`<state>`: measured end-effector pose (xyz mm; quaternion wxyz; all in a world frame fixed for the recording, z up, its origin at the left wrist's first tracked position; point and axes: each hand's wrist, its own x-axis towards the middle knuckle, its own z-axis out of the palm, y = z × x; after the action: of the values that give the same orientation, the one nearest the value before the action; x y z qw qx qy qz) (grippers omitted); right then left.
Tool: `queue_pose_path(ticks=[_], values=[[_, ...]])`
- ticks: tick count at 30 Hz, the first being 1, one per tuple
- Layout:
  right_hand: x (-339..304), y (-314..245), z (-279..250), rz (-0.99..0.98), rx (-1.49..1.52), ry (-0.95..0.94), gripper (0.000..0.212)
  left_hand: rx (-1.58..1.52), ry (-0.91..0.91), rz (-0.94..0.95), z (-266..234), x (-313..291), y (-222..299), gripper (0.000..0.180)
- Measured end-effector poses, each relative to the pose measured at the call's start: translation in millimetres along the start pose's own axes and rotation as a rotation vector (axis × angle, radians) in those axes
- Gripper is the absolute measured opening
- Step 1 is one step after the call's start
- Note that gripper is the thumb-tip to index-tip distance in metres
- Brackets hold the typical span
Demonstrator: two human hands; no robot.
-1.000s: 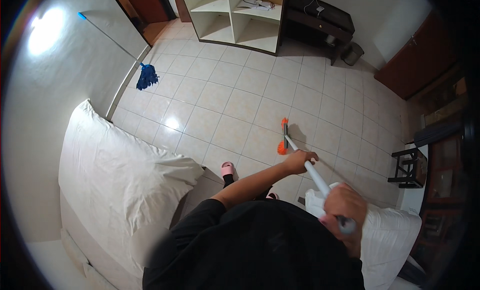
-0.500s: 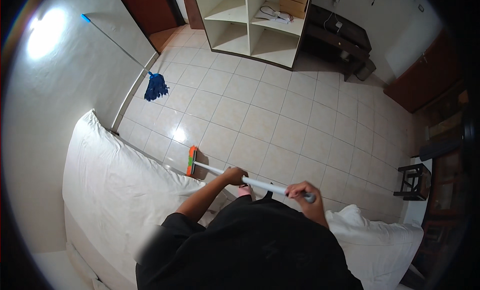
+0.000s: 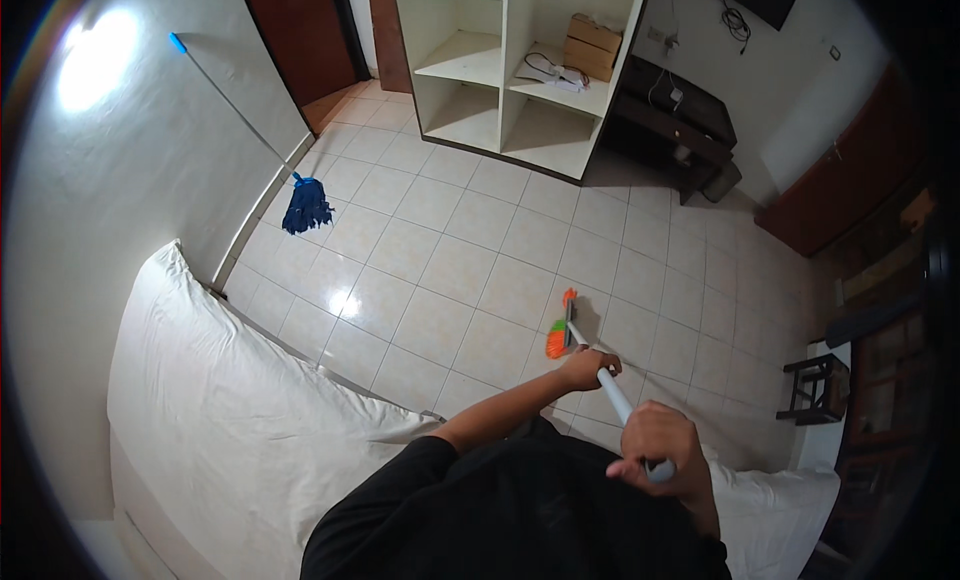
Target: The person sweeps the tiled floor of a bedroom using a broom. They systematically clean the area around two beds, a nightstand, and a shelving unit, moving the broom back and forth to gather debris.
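I hold a broom point(image 3: 563, 327) with an orange and green head and a pale grey handle. My left hand point(image 3: 588, 369) grips the handle low down, close to the head. My right hand point(image 3: 659, 448) grips its upper end near my chest. The broom head rests on the cream tiled floor point(image 3: 470, 250) just ahead of me, the handle slanting up toward my right. My black shirt fills the lower middle of the view.
A bed with white sheets point(image 3: 220, 420) lies to my left, another white pillow point(image 3: 780, 510) at lower right. A blue mop point(image 3: 300, 202) leans on the left wall. A white shelf unit point(image 3: 510, 70) and dark desk point(image 3: 675, 130) stand ahead; a small dark stool point(image 3: 815, 390) is at right.
The broom head has swung from the bed's edge at the left over to the right, onto the open tiles. My right hand has risen nearer my chest.
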<state>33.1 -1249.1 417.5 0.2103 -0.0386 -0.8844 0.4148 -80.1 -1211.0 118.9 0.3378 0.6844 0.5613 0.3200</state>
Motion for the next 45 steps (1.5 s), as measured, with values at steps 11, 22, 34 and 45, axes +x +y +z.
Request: queue_pose_path(ticks=[11, 22, 34, 45], values=[[26.3, 61.4, -73.1, -0.181, 0.592, -0.188, 0.020, 0.100, -0.115, -0.257, -137.1, -74.5, 18.5, 0.020], [123.7, 169.5, -68.3, 0.043, 0.553, 0.010, 0.020, 0.108, 0.115, -0.415, -139.0, 4.0, -104.5, 0.025], [234.9, 138.1, -129.7, -0.543, 0.367, -0.438, 0.034, 0.018, 0.162, -0.099, -194.3, 130.0, -40.4, 0.017], [277.9, 257.4, -4.8, 0.115, 0.705, -0.298, 0.013, 0.346, 0.137, -0.797, -311.1, -56.7, -220.8, 0.019]])
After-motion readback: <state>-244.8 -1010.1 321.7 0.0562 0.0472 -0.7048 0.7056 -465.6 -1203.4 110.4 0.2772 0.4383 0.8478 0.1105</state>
